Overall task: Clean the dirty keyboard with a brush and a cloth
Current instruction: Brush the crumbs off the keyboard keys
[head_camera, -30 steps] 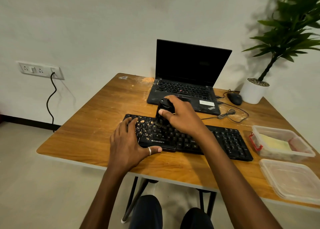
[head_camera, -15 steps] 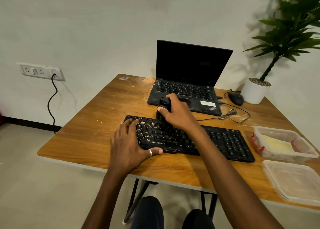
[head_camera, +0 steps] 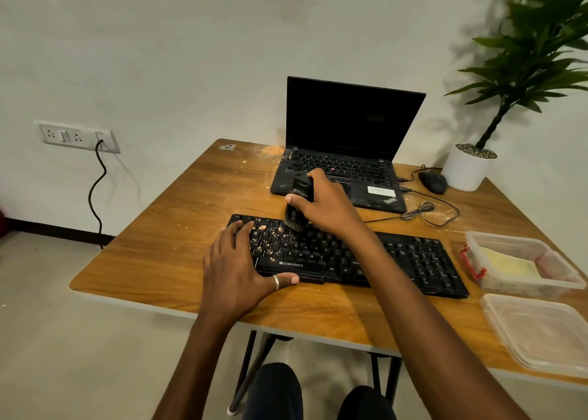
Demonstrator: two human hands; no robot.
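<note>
A black keyboard (head_camera: 413, 257) lies across the wooden table (head_camera: 165, 248), with pale crumbs scattered over its left keys. My right hand (head_camera: 327, 206) grips a black brush (head_camera: 297, 203), held upright with its bristles on the keyboard's top rows near the crumbs. My left hand (head_camera: 235, 267) rests flat on the keyboard's left end, fingers spread over the keys and thumb along the front edge. A yellow cloth (head_camera: 509, 265) lies inside a clear plastic box (head_camera: 477, 240) at the right.
An open black laptop (head_camera: 346, 165) stands behind the keyboard, dusty at its front. A mouse (head_camera: 432, 182) with a coiled cable and a potted plant (head_camera: 469, 170) sit at the back right. A clear lid (head_camera: 537, 330) lies at the near right corner.
My right hand has carried the brush up from the middle rows to the keyboard's top rows. My left hand has stayed on the left end.
</note>
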